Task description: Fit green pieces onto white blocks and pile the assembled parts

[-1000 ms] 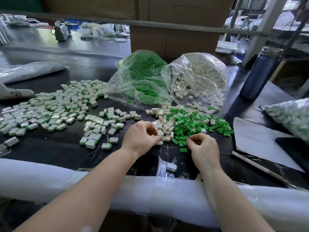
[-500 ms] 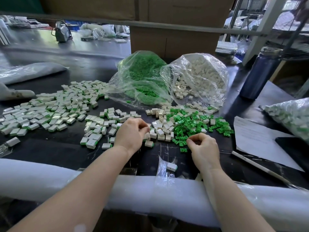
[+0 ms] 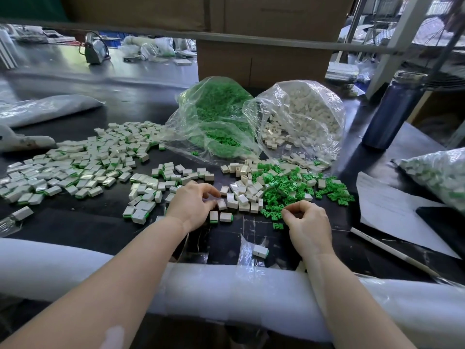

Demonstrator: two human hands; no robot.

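Loose white blocks and green pieces lie heaped mid-counter; assembled parts spread to the left. Left hand pinches one white block at the heap's edge. Right hand curled, fingertips pinched together; contents cannot be told.

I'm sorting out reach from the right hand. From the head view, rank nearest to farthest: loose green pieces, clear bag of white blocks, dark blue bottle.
From the right hand:
1. Scattered loose green plastic pieces, just beyond its fingertips.
2. Clear plastic bag of white blocks, farther back, centre.
3. Dark blue cylindrical bottle, far back right.
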